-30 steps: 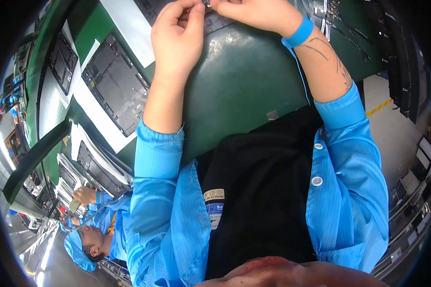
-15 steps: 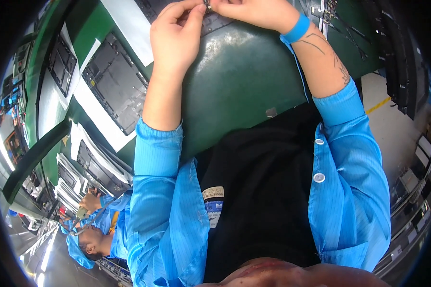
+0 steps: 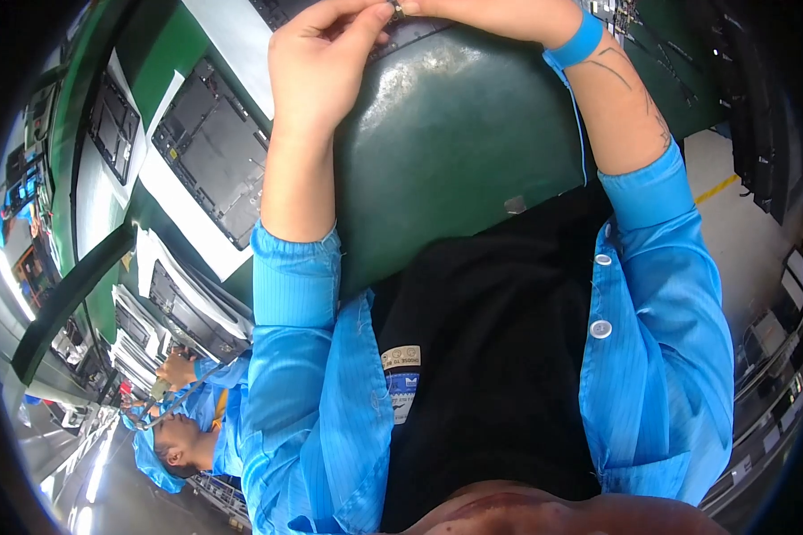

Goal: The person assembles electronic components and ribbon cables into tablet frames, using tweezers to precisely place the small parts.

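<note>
Right now the left hand [image 3: 317, 67] is pinching a small metal part [image 3: 398, 11] at its fingertips, directly between both hands; the right hand [image 3: 482, 13] is meeting it from the opposite side, its grip unclear, above the green desk [image 3: 455, 134].

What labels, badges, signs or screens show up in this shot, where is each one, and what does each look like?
Badge: clipped on the person's black shirt front beside the open blue coat; small rectangle, pale top, blue and white below.
Grey tag: at the near edge of the green mat; small, squarish, plain.
Dark flat panels: on white trays at the left, on the green line; rectangular, black, unlit, maybe screens or back covers.
</note>
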`<act>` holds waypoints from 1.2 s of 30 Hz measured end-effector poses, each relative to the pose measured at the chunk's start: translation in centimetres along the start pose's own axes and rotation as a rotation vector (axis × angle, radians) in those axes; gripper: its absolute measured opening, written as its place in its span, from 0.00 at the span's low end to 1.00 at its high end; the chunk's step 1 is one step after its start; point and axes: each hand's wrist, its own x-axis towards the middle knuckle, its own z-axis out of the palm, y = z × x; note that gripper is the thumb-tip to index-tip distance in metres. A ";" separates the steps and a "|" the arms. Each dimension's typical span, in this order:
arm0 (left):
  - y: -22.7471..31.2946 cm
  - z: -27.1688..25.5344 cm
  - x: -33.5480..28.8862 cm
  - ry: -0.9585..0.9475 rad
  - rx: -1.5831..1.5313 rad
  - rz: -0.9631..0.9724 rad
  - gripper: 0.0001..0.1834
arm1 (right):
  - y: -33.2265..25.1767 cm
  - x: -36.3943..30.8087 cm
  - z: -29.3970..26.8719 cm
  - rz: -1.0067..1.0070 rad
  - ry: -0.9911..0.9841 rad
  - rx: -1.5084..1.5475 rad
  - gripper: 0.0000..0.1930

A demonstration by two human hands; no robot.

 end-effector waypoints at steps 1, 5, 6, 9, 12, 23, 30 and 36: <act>0.0 0.0 -0.1 0.005 -0.001 0.009 0.08 | 0.1 0.0 0.1 0.003 -0.004 0.030 0.07; 0.1 0.2 -0.3 0.019 0.010 0.031 0.08 | 0.0 0.0 0.2 0.029 0.002 0.041 0.07; 0.5 0.4 -0.5 0.036 0.060 0.021 0.07 | -0.5 0.1 0.0 0.049 -0.017 -0.051 0.07; 1.8 0.7 -0.7 0.055 0.173 0.000 0.07 | -0.5 0.1 -0.1 0.060 -0.033 -0.137 0.07; -0.1 0.9 0.0 0.049 0.109 0.030 0.08 | 0.1 0.1 -0.1 0.034 -0.015 -0.077 0.08; -2.1 0.2 1.4 0.192 -0.257 0.237 0.07 | 1.0 1.1 2.8 0.030 0.248 0.350 0.06; -3.2 -0.7 1.3 0.333 -0.582 0.258 0.07 | -0.9 0.2 4.1 -0.341 0.272 -0.305 0.06; -1.6 -1.2 0.3 0.231 -0.723 0.335 0.06 | -1.4 0.1 3.5 -0.332 0.207 -0.347 0.07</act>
